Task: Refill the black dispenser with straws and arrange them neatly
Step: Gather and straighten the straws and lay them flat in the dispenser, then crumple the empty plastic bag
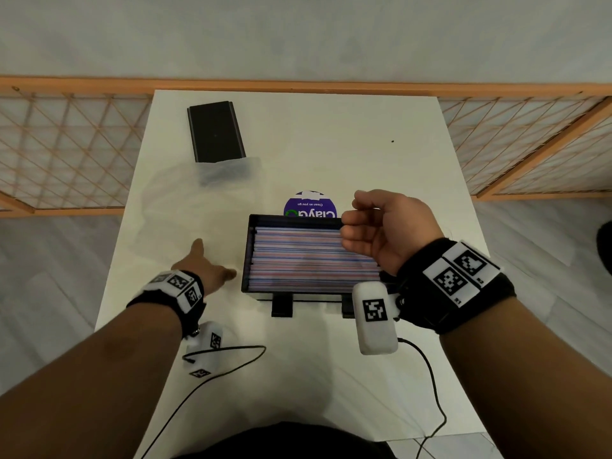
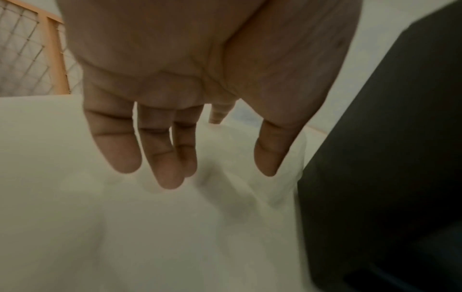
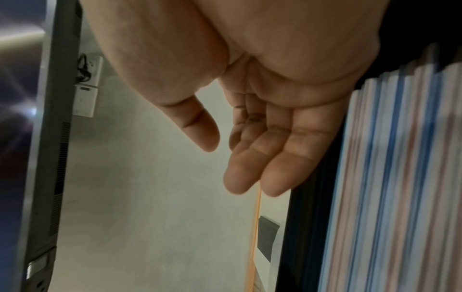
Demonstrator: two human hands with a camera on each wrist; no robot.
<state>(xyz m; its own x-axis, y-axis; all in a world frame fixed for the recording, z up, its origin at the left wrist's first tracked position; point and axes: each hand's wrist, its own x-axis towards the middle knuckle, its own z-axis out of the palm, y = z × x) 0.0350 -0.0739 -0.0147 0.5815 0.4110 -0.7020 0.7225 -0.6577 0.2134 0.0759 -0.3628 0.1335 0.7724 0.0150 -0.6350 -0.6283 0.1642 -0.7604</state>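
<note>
Reaching low over the white rectangular table point(image 1: 397, 160), the left hand point(image 1: 207, 270) sits left of the dispenser, fingers point(image 2: 160, 158) straight and spread, holding nothing; wrist view shows the tips just above or on a crumpled clear plastic bag point(image 1: 185, 207), contact unclear. Far left on the table lies a flat black rectangular lid point(image 1: 215, 130), its near end under the bag's edge. Centre, near side: the black open-topped rectangular straw dispenser point(image 1: 246, 256), filled with white paper-wrapped straws with red and blue stripes point(image 1: 298, 256) lying left-to-right in a fairly level stack. Just beyond its far wall a round purple label with white lettering point(image 1: 309, 205) is partly hidden. Over the dispenser's right end hovers the right hand point(image 1: 387, 226), palm turned left, fingers point(image 3: 280, 168) loosely curled, empty, not clearly touching the straws. Both wrists wear black straps with white marker blocks and trailing black cables point(image 1: 427, 369).
</note>
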